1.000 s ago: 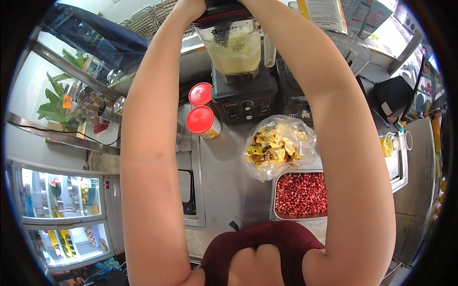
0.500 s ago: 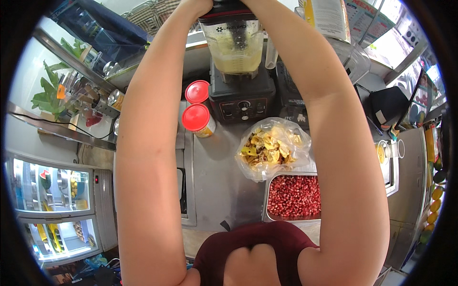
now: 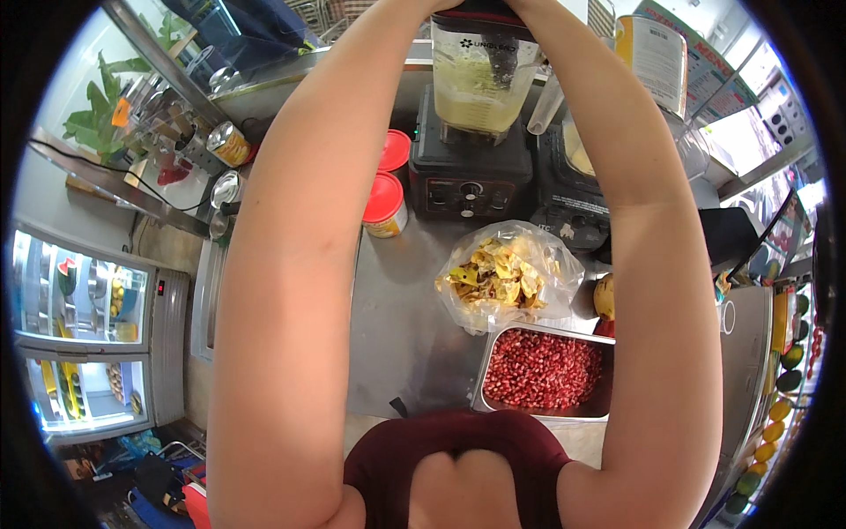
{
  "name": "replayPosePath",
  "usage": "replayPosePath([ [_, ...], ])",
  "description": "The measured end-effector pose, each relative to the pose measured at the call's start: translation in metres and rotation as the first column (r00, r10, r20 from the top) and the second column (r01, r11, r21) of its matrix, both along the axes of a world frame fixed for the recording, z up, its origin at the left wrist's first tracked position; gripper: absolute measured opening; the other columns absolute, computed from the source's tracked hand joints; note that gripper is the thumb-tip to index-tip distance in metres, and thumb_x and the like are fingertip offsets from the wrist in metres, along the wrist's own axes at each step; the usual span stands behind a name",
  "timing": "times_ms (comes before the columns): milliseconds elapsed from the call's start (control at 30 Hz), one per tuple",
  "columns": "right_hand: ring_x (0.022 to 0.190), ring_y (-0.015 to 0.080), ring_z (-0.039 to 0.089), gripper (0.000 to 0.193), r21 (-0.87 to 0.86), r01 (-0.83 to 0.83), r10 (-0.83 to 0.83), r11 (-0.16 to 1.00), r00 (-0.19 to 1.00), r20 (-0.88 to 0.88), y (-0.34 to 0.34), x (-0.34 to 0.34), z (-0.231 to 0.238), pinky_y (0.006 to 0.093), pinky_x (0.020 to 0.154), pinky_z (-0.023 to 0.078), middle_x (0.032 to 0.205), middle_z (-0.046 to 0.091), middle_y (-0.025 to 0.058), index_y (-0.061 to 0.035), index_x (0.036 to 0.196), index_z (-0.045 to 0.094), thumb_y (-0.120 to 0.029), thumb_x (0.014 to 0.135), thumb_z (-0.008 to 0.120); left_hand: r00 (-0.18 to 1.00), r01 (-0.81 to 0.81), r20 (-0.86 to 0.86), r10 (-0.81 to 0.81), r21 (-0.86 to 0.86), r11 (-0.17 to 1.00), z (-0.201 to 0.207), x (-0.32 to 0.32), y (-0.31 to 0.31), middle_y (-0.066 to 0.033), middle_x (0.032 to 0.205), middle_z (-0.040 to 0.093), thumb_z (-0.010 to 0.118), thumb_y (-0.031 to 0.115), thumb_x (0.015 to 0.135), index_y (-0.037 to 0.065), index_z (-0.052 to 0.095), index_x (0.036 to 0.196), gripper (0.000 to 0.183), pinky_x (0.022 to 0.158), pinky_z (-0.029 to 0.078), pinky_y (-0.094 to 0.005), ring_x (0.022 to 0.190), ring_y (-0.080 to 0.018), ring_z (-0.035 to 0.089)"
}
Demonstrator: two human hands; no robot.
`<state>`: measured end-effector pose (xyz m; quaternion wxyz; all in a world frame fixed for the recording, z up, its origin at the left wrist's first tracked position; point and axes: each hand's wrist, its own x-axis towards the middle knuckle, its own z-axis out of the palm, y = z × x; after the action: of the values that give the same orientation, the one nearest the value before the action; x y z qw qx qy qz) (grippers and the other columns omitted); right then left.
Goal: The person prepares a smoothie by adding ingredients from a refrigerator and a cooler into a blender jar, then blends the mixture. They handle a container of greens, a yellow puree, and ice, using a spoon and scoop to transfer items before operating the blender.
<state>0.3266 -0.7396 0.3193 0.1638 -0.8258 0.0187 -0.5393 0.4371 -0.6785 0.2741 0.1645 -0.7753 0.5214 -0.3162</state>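
Note:
A clear blender jar (image 3: 480, 79) with pale yellow-green, frothy liquid in it stands on a black blender base (image 3: 471, 181). Both my arms reach forward to its black lid (image 3: 483, 11) at the top edge of the picture. My left hand (image 3: 445, 4) is at the lid's left side and my right hand (image 3: 522, 4) at its right side. Only a little of each hand shows, and the fingers are cut off by the frame, so their grip is hidden. The jar's clear handle (image 3: 545, 108) sticks out at its right, apart from the visible part of my right hand.
Two red-lidded tubs (image 3: 384, 204) stand left of the base. A second black blender base (image 3: 573, 207) is at its right. Nearer me lie a plastic bag of yellow peels (image 3: 507, 275) and a metal tray of pomegranate seeds (image 3: 542, 370). A large can (image 3: 656, 66) stands far right.
The view has shifted, so the blender and counter things sit further right in the picture. Both hands stay at the lid, and the liquid still looks frothy.

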Motion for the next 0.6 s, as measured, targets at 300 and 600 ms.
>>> replayPosePath([
  [300, 0.068, 0.0375, 0.058, 0.021, -0.004, 0.078, -0.078, 0.997, 0.997, 0.003, -0.005, -0.003, -0.003, 0.0415, 0.062, 0.045, 0.071, 0.058, 0.0246, 0.0052, 0.075, 0.053, -0.015, 0.078, 0.056, 0.995, 0.051, 0.072, -0.062, 0.144, 0.988, 0.020, -0.040, 0.013, -0.0059, 0.085, 0.066, 0.055, 0.016, 0.073, 0.011, 0.070, 0.080, 0.017, 0.094, 0.029, -0.0497, 0.086, -0.0224, 0.061],
  [600, 0.072, 0.0379, 0.059, 0.018, -0.076, 0.056, -0.057, 0.996, 0.998, -0.009, 0.014, -0.013, 0.004, 0.0416, 0.062, 0.045, 0.073, 0.058, 0.0245, 0.0043, 0.075, 0.050, -0.013, 0.080, 0.053, 0.976, 0.120, -0.163, -0.144, -0.146, 0.982, 0.009, -0.028, 0.010, -0.0143, 0.088, 0.064, 0.052, 0.016, 0.074, 0.005, 0.068, 0.080, 0.021, 0.071, 0.048, -0.0378, 0.080, -0.0260, 0.062],
])
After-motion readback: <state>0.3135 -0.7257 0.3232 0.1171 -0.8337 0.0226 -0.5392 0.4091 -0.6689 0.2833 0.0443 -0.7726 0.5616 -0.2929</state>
